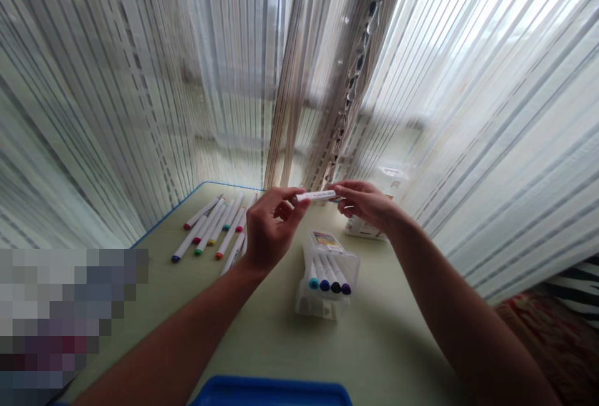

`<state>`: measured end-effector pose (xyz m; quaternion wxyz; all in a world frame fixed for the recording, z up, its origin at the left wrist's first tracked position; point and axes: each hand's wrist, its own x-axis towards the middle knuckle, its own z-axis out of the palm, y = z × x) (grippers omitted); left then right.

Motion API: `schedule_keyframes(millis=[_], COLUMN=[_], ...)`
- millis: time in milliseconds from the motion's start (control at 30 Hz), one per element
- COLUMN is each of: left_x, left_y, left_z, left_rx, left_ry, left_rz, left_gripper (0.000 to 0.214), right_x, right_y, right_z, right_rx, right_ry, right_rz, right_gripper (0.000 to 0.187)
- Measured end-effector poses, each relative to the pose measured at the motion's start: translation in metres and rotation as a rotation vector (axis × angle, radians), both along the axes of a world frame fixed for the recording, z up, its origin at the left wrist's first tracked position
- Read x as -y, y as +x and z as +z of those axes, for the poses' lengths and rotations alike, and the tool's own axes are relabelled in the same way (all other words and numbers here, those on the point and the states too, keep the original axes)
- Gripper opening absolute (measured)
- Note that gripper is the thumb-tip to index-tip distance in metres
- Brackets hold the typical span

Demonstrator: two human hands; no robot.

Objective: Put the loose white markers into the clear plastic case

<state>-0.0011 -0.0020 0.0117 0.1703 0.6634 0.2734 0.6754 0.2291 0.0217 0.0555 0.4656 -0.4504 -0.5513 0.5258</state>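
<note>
A white marker pen is held level above the table between both hands. My left hand pinches its left end with thumb and fingers closed. My right hand grips its right end, fingers closed round it. Below them a clear plastic marker case lies on the pale green table, holding several markers with blue, dark and purple caps. To the left, several loose white markers with coloured caps lie side by side.
Striped sheer curtains hang close behind and on both sides of the table. A small white box sits behind my right hand. A blue tray edge shows at the near edge. A blurred patch covers the lower left.
</note>
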Motion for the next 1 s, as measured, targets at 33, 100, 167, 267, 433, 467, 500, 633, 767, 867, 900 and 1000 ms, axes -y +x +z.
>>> schedule_keyframes(millis=[33,100,167,267,433,467,500,633,767,867,900,1000], left_x=[0.002,0.008,0.012,0.016,0.016,0.016,0.016,0.012,0.001,-0.011,-0.014,-0.023], left_y=[0.0,0.001,0.002,0.003,0.002,0.002,0.002,0.002,0.001,-0.001,-0.003,-0.006], left_z=[0.001,0.004,0.007,0.009,0.008,0.007,0.007,0.007,0.001,-0.008,-0.011,-0.018], left_rx=[-0.006,-0.028,-0.038,-0.032,-0.048,-0.054,-0.059,-0.073,-0.157,-0.246,-0.271,-0.334], left_ry=[0.029,0.087,0.126,0.144,0.167,0.174,0.182,0.17,0.051,-0.027,-0.038,-0.041], left_rz=[0.003,0.011,0.014,0.003,-0.024,-0.028,-0.031,-0.016,0.013,0.038,0.046,0.06], left_gripper=[0.017,0.017,0.017,0.019,0.018,0.019,0.019,0.016,0.012,0.012,0.012,0.008], right_x=[-0.001,-0.001,-0.001,0.0,0.0,0.0,0.0,-0.005,-0.009,-0.002,0.003,0.027], right_y=[-0.003,-0.007,-0.01,-0.011,-0.013,-0.013,-0.012,-0.008,-0.003,-0.006,-0.01,-0.029], right_z=[-0.004,-0.01,-0.014,-0.015,-0.017,-0.017,-0.018,-0.018,-0.007,0.007,0.011,0.022], right_rx=[0.011,0.031,0.036,0.033,0.025,0.025,0.024,-0.02,-0.11,-0.105,-0.079,0.068], right_ry=[-0.043,-0.107,-0.136,-0.135,-0.14,-0.142,-0.143,-0.094,0.121,0.352,0.423,0.599], right_rz=[0.047,0.138,0.205,0.252,0.28,0.279,0.275,0.157,-0.146,-0.296,-0.314,-0.27], right_gripper=[0.042,0.043,0.042,0.04,0.042,0.042,0.042,0.04,0.039,0.039,0.038,0.034])
